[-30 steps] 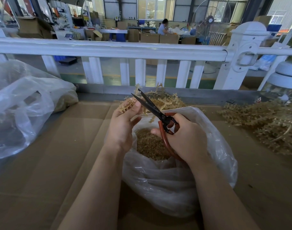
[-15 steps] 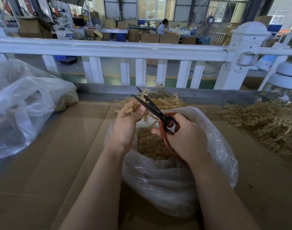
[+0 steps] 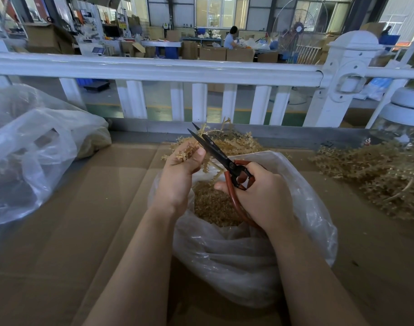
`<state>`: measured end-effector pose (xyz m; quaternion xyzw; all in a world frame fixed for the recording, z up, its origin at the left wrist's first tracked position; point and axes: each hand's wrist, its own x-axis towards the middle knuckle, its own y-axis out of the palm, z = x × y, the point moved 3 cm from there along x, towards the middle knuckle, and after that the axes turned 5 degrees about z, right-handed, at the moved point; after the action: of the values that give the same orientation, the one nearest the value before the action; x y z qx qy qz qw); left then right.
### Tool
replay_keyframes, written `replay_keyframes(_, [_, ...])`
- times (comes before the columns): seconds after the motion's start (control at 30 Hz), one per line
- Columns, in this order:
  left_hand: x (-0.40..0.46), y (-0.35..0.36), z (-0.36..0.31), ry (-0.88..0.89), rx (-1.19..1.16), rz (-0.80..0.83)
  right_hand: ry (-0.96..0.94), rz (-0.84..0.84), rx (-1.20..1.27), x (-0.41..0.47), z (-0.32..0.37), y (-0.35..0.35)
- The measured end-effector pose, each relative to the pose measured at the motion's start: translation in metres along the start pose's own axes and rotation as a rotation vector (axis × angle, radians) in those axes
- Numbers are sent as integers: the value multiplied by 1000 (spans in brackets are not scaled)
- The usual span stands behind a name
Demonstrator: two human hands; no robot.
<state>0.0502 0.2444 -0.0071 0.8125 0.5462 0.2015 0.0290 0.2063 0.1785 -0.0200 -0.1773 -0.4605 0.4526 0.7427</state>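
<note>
**One pair of scissors, two bags, two loose heaps**

My left hand (image 3: 177, 182) is above the far left rim of the clear plastic bag (image 3: 248, 267) that stands in the middle of the table (image 3: 83, 220). Its fingers (image 3: 197, 154) are curled round a tan plastic sprig (image 3: 184, 150); I cannot tell how many stems are in the grip. My right hand (image 3: 260, 194) is over the bag's mouth, fingers (image 3: 256, 171) wrapped round the red handles of the one pair of scissors (image 3: 215, 149). The black blades point up and away from the bag, parted a little at the tips, and pass just beside my left thumb where the sprig sticks out.

Inside the bag lies a mass of small tan cut pieces (image 3: 213, 208), too many to count.

Of loose sprigs I count two heaps: a pile (image 3: 239, 143) just behind the bag, partly hidden by the scissors and my left hand, and a bigger heap (image 3: 377, 180) well to the bag's right. A second, larger plastic bag (image 3: 32, 149) sits well to the left, crumpled, its contents blurred through the film.

Behind the bag, past the table's far edge, runs a white railing (image 3: 154, 69) with one thick post (image 3: 342, 74) to the right. A white-lidded jar (image 3: 406, 114) stands beyond the right heap, cut off by the frame.
</note>
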Motion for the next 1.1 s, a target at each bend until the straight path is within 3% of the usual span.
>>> replay_keyframes(0.17, [-1,1,-1,-8,-20,-28,10,28,-4,0,-3,2])
replay_keyframes(0.43, [0,-10,-1,-87,-183,-226,49,48,75,-1,-4,5])
replay_keyframes(0.53, [-1,-6,-1,-89,-176,-175,90,76,174,1,-6,6])
replay_keyframes(0.7, [-1,-11,1,-136,-226,-280,186,65,438,4,-10,6])
replay_keyframes(1.1, [-3,14,10,-218,-145,-10,346,101,895,7,-7,6])
